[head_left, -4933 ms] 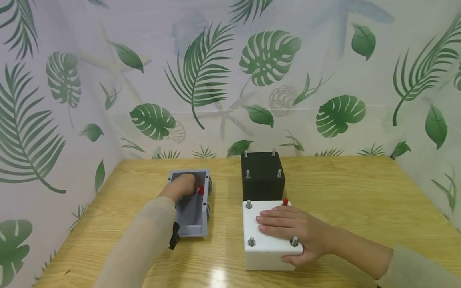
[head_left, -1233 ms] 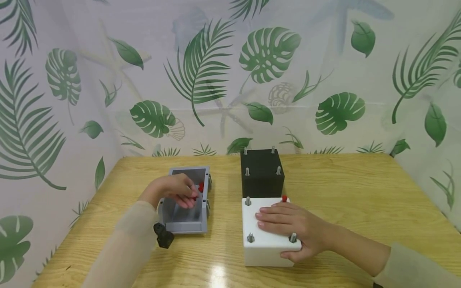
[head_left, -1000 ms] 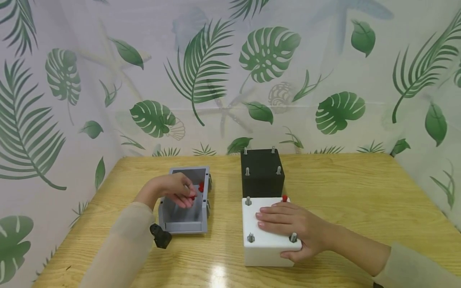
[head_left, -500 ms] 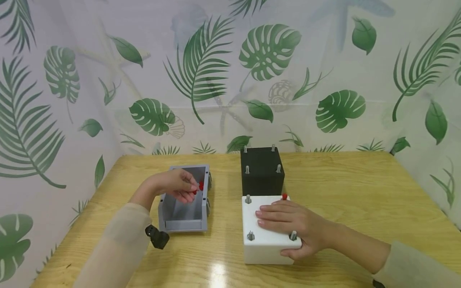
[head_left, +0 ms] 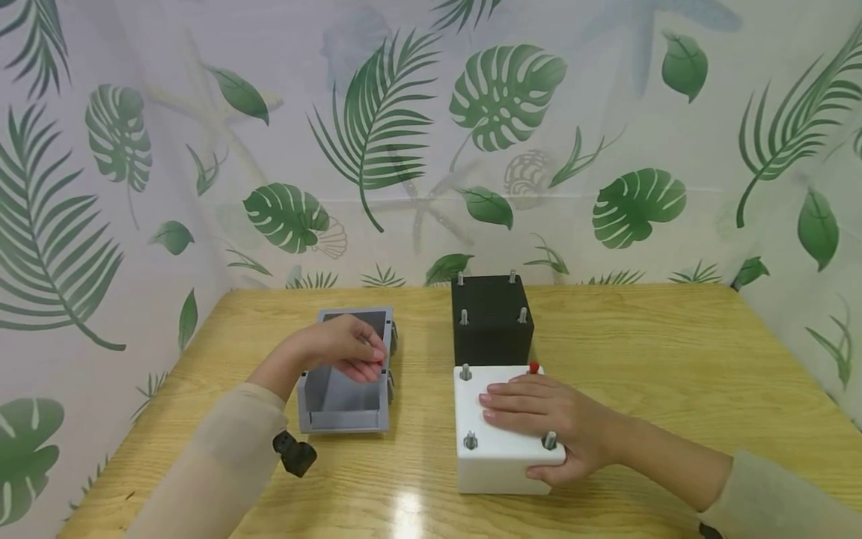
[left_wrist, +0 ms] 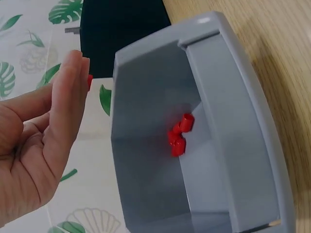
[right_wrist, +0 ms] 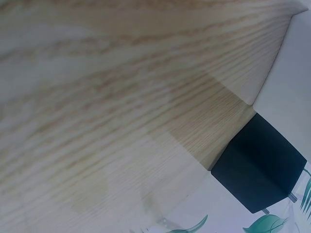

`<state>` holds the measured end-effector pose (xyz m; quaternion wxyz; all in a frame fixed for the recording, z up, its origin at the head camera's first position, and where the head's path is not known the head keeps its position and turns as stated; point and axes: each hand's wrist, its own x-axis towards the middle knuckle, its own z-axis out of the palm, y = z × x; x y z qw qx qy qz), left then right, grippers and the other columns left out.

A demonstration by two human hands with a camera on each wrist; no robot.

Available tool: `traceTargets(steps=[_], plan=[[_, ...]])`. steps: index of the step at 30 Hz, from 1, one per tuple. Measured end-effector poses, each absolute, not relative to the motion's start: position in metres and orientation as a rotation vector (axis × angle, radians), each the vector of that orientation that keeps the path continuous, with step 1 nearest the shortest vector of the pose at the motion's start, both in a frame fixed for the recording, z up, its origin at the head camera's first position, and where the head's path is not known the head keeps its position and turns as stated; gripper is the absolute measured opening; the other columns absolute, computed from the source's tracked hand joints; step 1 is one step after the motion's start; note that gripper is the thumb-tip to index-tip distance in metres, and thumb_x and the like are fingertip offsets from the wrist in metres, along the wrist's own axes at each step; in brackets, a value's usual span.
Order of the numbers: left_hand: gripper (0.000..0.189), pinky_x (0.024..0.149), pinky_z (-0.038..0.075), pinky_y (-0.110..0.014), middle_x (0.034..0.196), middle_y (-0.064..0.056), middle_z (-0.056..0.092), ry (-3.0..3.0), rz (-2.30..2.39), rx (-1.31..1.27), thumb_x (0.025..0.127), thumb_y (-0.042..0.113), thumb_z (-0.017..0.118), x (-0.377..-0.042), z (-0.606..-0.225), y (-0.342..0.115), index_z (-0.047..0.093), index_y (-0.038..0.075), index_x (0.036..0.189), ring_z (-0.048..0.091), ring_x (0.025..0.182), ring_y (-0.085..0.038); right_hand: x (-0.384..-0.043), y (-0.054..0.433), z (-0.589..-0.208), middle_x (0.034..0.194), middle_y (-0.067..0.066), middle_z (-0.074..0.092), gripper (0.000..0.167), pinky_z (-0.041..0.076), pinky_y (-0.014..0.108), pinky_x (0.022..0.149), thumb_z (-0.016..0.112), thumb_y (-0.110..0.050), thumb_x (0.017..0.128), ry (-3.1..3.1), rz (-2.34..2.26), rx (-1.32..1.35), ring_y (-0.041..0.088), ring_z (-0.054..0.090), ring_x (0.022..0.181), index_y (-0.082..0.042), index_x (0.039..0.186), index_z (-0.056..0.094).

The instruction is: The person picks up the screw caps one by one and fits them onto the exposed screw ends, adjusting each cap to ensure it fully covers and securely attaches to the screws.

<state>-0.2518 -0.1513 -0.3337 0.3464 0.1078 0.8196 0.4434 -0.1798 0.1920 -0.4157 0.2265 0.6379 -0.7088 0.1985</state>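
Note:
Above the right wall of a grey plastic bin (head_left: 343, 423), my left hand (head_left: 343, 348) pinches a small red cap (head_left: 380, 363) between thumb and fingertips. Only a sliver of that cap shows in the left wrist view, behind the fingers. Several red caps (left_wrist: 179, 138) lie inside the bin. My right hand (head_left: 555, 415) rests on a white block (head_left: 501, 475), fingers laid straight across its top and thumb against its front face. Metal bolts (head_left: 471, 440) stand up near the block's corners. A red cap (head_left: 534, 367) sits on the back right one. The right wrist view shows no hand.
A black block (head_left: 491, 322) with uncapped upright bolts stands directly behind the white one. The wooden table (head_left: 673, 359) ends at a leaf-patterned curtain (head_left: 417, 172) at the back and sides. A black wrist camera (head_left: 295, 453) hangs from the left sleeve.
My left hand was down inside the bin; it has come up with a red cap and shifted slightly right, over the bin's wall. The right hand stays on the white block.

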Motion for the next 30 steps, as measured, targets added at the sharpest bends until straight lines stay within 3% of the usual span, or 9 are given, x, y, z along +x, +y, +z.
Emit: traceTargets(steps=[21, 30], plan=[[0.017, 0.074, 0.058, -0.037, 0.082, -0.010, 0.069, 2.076, 1.142, 0.390, 0.095, 0.006, 0.055, -0.233, -0.321, -0.126, 0.064, -0.004, 0.107, 0.068, 0.069, -0.014, -0.179, 0.193, -0.415, 0.136, 0.010, 0.053, 0.064, 0.027, 0.029, 0.113, 0.059, -0.045, 0.085, -1.959, 0.548, 1.759, 0.026, 0.049, 0.126, -0.002, 0.132, 0.054], [0.016, 0.068, 0.059, -0.032, 0.080, -0.009, 0.068, 2.059, 1.141, 0.462, 0.094, 0.005, 0.056, -0.224, -0.315, -0.112, 0.063, -0.004, 0.105, 0.068, 0.069, -0.014, -0.177, 0.191, -0.416, 0.136, 0.009, 0.054, 0.063, 0.027, 0.028, 0.113, 0.060, -0.045, 0.084, -1.965, 0.564, 1.748, 0.025, 0.050, 0.125, -0.003, 0.132, 0.054]])
